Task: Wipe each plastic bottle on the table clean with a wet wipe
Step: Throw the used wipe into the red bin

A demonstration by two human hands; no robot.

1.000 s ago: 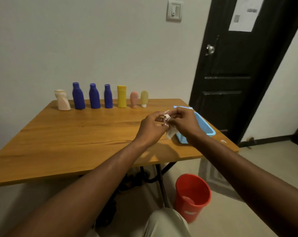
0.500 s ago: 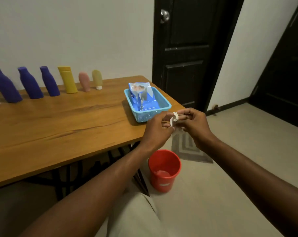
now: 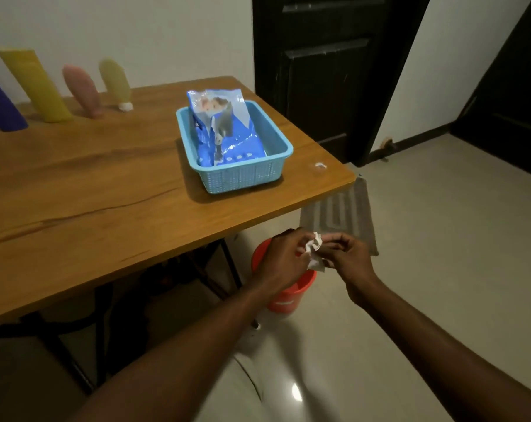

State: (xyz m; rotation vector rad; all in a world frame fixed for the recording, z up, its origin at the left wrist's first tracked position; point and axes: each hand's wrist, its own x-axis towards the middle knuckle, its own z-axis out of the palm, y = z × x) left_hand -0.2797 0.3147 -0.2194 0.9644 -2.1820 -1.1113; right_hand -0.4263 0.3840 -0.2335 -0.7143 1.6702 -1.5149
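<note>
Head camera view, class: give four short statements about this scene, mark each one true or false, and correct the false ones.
1. The left hand and the right hand both pinch a crumpled white wipe. True.
2. The blue basket is empty. False: a blue wipes pack sits in it.
3. A yellow bottle stands at the back of the table, near the wall. True.
4. The red bucket stands on the table. False: it stands on the floor, below the hands.
</note>
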